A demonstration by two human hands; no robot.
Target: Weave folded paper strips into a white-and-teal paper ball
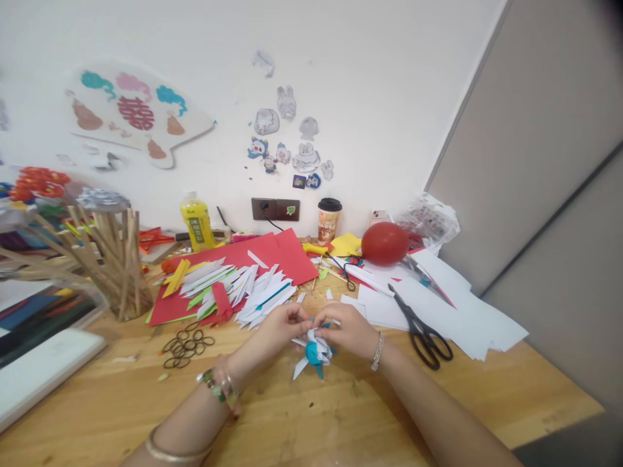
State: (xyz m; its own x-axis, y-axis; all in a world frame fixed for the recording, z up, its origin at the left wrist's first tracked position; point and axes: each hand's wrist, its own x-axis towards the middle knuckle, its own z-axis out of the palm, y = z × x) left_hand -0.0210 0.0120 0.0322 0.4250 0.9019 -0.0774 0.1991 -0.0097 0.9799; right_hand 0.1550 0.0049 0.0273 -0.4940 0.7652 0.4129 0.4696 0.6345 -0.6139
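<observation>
Near the middle of the wooden table, a small folded-paper piece in white and blue (312,353) is held between both hands. My left hand (287,326) pinches its upper left side with fingers closed. From the right, my right hand (344,327) closes thumb and fingers on its top edge. White and blue paper points stick out below the fingers; the fingertips partly hide the upper part. Just behind the hands lies a pile of folded paper strips (265,295) in white, green and blue, on red paper sheets (296,256). Black scissors (423,331) rest to the right of my right hand.
Black rubber bands (187,347) lie left of my left arm. A bundle of wooden sticks (121,266) stands at the left. Along the wall are a yellow bottle (197,220), a lidded cup (329,220) and a red balloon (384,243). White paper sheets (467,311) spread at right.
</observation>
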